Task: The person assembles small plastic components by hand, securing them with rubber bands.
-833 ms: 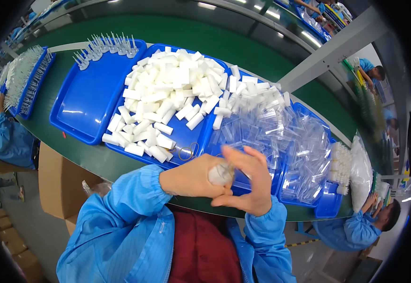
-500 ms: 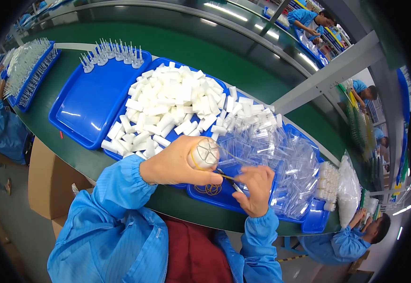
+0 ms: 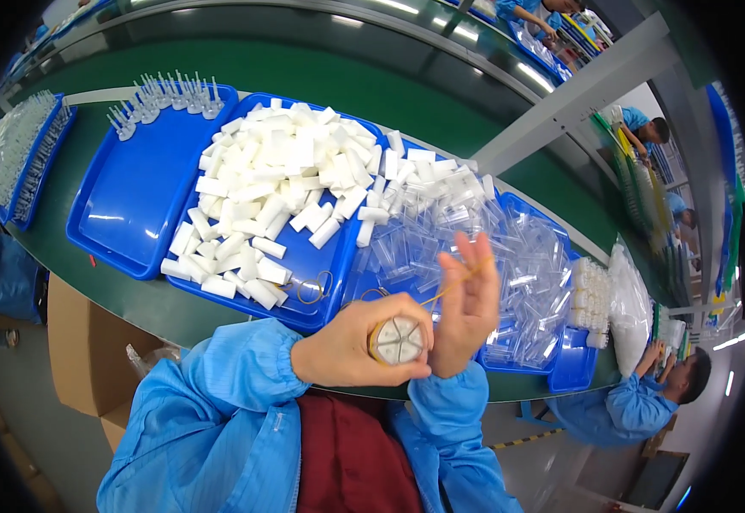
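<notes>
Clearly, the left hand was wrapped around a round bundle, its fingers clamped on the sides while the pale end face, divided into wedges, pointed up toward the camera. The right hand stood upright just beside it, palm partly turned inward and fingers extended. A thin yellowish rubber band ran taut from near the bundle to those fingers; whether they pinched it or merely hooked it, one could not tell.

The bundle was above the near edge of the green counter, in front of the blue trays. Beyond the left hand, a middle tray carried a heap of white blocks, with loose bands near its close edge. To the left, another tray bore clear spiked pieces along its far end. Clear plastic pieces lay piled beyond and right of the right hand, and farther right a stuffed plastic bag rested beside pale bundled pieces.
</notes>
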The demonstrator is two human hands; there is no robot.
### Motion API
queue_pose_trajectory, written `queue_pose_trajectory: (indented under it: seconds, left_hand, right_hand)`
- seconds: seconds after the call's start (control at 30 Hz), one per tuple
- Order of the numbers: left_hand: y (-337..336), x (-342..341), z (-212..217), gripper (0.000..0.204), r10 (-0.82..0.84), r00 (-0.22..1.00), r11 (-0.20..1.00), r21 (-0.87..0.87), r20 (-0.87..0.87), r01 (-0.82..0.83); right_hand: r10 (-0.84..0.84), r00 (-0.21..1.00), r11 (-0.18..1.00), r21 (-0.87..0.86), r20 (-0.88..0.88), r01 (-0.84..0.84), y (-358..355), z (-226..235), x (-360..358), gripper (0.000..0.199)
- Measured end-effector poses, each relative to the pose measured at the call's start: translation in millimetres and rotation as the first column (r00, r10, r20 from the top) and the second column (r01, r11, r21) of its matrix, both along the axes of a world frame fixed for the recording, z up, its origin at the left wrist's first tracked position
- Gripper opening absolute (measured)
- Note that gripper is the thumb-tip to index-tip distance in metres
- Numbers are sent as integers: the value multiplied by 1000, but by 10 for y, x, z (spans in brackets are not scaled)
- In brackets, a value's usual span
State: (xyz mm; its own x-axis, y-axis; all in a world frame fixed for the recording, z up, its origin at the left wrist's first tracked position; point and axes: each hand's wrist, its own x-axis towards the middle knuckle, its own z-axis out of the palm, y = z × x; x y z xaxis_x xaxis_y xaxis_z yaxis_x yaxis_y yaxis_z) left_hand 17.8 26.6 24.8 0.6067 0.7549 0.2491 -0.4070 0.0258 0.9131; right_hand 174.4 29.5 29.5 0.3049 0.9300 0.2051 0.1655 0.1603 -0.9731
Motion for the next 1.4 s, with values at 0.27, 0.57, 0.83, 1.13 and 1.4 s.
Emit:
queue_pose_trajectory:
  seconds: [0.27,0.57,0.83,1.13,1.4]
  left_hand:
    - [80,-135,58,94,190,947,980,108,-261,-167]
    - [-7,-32,5,104,336,703,928,349,-627,-132]
    - [-19,-141,-56,102,163,909,982,153,-384,-111]
    - [-37,-343,-191,73,8,997,939,-341,-79,-34]
    - [-19,-462,-225,83,40,993,997,-59,-114,-46]
  right_hand:
    - [491,869,859,133,53,-494,-193,-127,223,119]
    - [413,701,814,110,582,-571,-276,-11,118,61]
    - [392,791,871,87,469,-483,-270,88,128,51]
    - [364,784,862,136,502,-488,-364,9,221,67]
    - [628,766,772,10,137,-635,-386,-175,392,73]
